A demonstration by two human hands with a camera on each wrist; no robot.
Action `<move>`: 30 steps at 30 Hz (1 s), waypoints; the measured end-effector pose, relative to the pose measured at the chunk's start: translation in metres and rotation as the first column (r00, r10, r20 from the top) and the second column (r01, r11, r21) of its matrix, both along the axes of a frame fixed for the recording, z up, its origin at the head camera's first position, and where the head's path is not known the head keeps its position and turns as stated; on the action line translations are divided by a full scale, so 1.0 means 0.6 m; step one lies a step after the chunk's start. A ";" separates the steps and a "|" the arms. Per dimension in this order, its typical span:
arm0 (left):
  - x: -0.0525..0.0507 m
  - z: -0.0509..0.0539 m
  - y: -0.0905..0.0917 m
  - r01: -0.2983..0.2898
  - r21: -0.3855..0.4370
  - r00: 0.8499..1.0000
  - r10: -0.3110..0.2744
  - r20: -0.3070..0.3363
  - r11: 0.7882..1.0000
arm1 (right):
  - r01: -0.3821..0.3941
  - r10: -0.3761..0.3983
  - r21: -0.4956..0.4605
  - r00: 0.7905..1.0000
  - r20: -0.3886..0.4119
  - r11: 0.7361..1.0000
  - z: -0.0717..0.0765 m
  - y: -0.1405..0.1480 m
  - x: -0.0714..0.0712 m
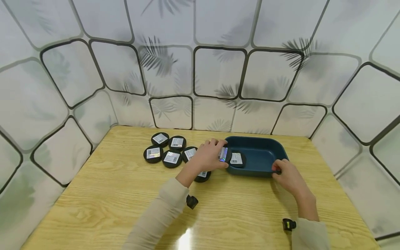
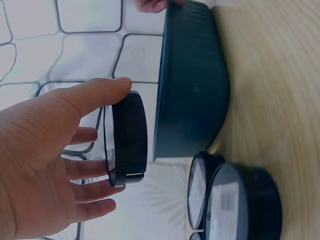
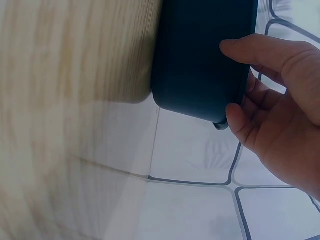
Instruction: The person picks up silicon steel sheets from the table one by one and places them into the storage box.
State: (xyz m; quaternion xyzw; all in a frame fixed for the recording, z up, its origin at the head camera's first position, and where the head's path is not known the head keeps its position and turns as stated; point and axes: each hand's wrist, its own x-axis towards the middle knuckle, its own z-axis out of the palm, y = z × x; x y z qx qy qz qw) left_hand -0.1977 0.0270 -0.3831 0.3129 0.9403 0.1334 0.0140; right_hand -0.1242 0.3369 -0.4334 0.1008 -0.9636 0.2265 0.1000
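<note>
My left hand pinches a flat round black container with a shiny label, just over the left end of a dark blue tray. In the left wrist view the thumb lies on one side of the held container and fingertips on the other, with the container tipped on edge. Another labelled black container lies inside the tray at its left end. My right hand grips the tray's near right rim; the right wrist view shows its thumb on the tray's outer wall.
Several more labelled black containers lie on the wooden table left of the tray. One container is partly hidden under the left wrist. A patterned curtain stands behind the table and along both sides.
</note>
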 end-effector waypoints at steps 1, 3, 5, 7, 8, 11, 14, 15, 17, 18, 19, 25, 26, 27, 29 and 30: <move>0.000 -0.002 0.004 0.000 0.000 1.000 0.000 0.000 1.000 | 0.001 -0.001 -0.002 1.000 -0.004 1.000 0.000 0.000 0.000; 0.000 -0.005 0.012 0.001 -0.006 1.000 -0.001 -0.003 1.000 | 0.003 -0.003 -0.003 1.000 -0.003 1.000 -0.001 0.000 -0.001; 0.001 -0.008 0.019 0.008 -0.005 1.000 -0.008 -0.006 1.000 | 0.010 -0.010 0.001 1.000 0.014 1.000 -0.001 0.000 0.000; 0.001 -0.011 0.026 0.015 -0.015 1.000 -0.015 -0.012 1.000 | 0.008 -0.008 0.004 0.999 0.039 1.000 0.000 0.001 -0.001; 0.001 -0.013 0.029 0.019 -0.022 1.000 -0.020 -0.019 1.000 | 0.011 -0.011 0.006 0.999 0.047 1.000 0.001 0.001 -0.001; 0.002 -0.016 0.039 0.031 -0.036 0.999 -0.032 -0.031 0.999 | 0.018 -0.019 0.009 0.998 0.056 1.000 0.001 0.001 -0.002; 0.003 -0.019 0.047 0.034 -0.047 0.999 -0.036 -0.038 0.998 | 0.017 -0.017 0.009 0.998 0.055 1.000 0.000 0.002 -0.002; 0.003 -0.020 0.050 0.033 -0.046 0.999 -0.034 -0.037 0.998 | 0.015 -0.016 0.008 0.998 0.053 1.000 0.000 0.003 -0.003; 0.002 -0.021 0.056 0.029 -0.045 0.999 -0.031 -0.036 0.999 | 0.013 -0.013 0.005 0.999 0.049 1.000 0.000 0.003 -0.003; 0.002 -0.021 0.059 0.028 -0.045 0.999 -0.030 -0.039 0.999 | 0.013 -0.014 0.003 0.999 0.047 1.000 0.000 0.004 -0.003; 0.001 -0.021 0.061 0.028 -0.046 0.999 -0.030 -0.040 0.999 | 0.014 -0.014 0.001 0.999 0.045 1.000 0.001 0.004 -0.004; -0.004 -0.022 0.075 0.025 -0.075 0.999 -0.027 -0.029 0.997 | 0.015 -0.015 0.006 0.999 0.048 1.000 0.001 0.003 -0.002; -0.006 -0.023 0.077 0.023 -0.080 0.999 -0.025 -0.022 0.997 | 0.014 -0.014 0.007 0.999 0.049 1.000 0.001 0.002 -0.001; -0.007 -0.024 0.079 0.020 -0.082 1.000 -0.022 -0.015 0.996 | 0.013 -0.013 0.006 0.999 0.050 1.000 0.002 0.001 -0.001; -0.010 -0.025 0.083 0.017 -0.082 1.000 -0.017 -0.001 0.997 | 0.012 -0.012 0.005 0.999 0.048 1.000 0.002 0.000 0.001; -0.012 -0.026 0.085 0.015 -0.081 1.000 -0.015 0.005 0.997 | 0.011 -0.012 0.004 0.999 0.046 1.000 0.003 -0.001 0.001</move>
